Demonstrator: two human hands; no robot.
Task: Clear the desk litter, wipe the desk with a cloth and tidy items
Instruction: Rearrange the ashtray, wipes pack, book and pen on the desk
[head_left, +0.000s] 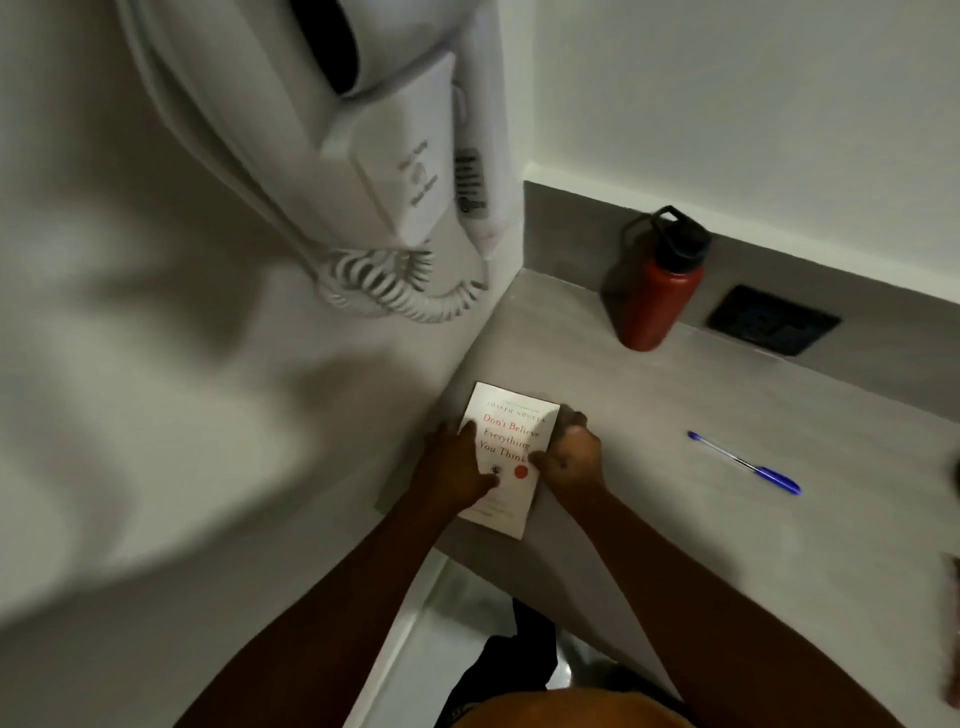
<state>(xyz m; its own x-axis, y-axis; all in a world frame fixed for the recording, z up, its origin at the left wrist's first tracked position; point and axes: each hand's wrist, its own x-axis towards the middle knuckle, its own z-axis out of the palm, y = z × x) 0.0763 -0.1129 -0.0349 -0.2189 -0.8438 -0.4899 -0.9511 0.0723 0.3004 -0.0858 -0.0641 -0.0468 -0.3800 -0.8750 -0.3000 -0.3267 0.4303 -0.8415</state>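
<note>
A white paperback book (511, 447) with red title lettering lies flat on the grey desk (675, 467), close to the left wall and the front edge. My left hand (457, 462) rests on the book's left side, thumb across the cover. My right hand (571, 460) grips the book's right edge with curled fingers. A blue pen (745, 463) lies on the desk to the right of the book. No cloth is in view.
A red bottle (654, 291) with a black lid stands upright at the back by the grey upstand. A black socket plate (774, 319) sits right of it. A white wall-mounted hair dryer (405, 156) with a coiled cord hangs on the left wall.
</note>
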